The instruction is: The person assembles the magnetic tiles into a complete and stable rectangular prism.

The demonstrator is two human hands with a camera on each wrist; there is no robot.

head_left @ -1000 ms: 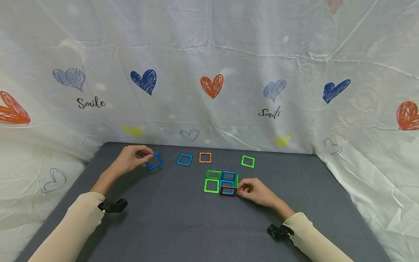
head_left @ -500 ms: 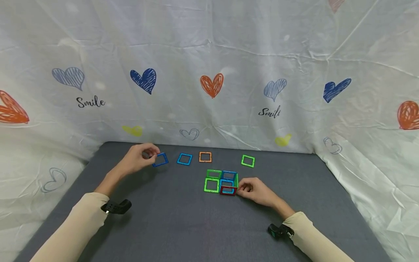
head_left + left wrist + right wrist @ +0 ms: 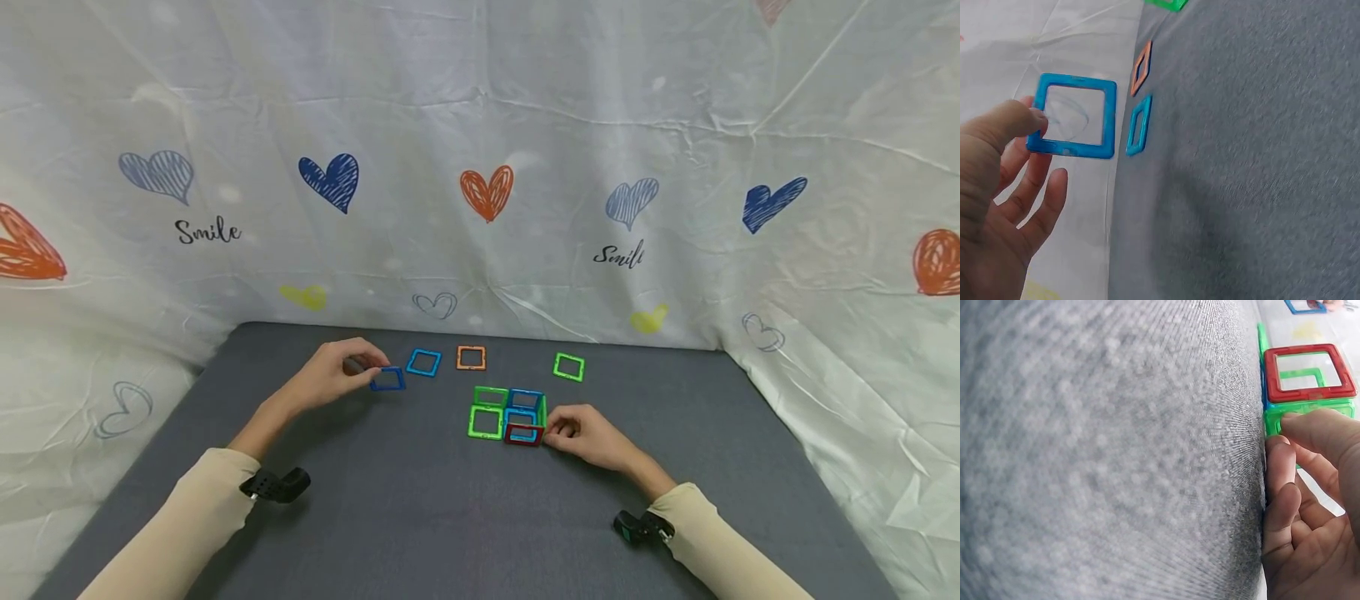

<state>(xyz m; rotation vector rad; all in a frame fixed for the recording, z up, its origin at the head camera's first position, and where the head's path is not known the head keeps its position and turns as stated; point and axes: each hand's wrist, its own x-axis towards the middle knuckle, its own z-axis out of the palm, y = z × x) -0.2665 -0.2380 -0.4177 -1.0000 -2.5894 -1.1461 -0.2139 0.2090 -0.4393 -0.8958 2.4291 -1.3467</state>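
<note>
My left hand (image 3: 337, 371) pinches a blue square magnetic tile (image 3: 1109, 119) between thumb and fingers. In the left wrist view the thumb lies over one edge of its frame, with the other fingers spread behind. My right hand (image 3: 588, 435) has thumb and curled fingers at a green magnetic tile (image 3: 1335, 407) that stands upright on the right side of a small tile structure. A red tile (image 3: 1313, 398) stands at its near side, a dark blue tile (image 3: 525, 392) at the back. A light blue tile forms the base between them. My fingers partly hide the green tile.
To the structure's left lies a flat green tile (image 3: 486, 437), with another green tile (image 3: 491, 388) behind it. Loose on the grey table (image 3: 435, 517) are a light blue tile (image 3: 423, 374), an orange tile (image 3: 471, 368) and a green tile (image 3: 568, 379). A white printed curtain (image 3: 405, 233) hangs behind.
My left hand has carried the blue tile to the right, toward the loose light blue tile, and turned it more level. My right hand has stayed at the structure.
</note>
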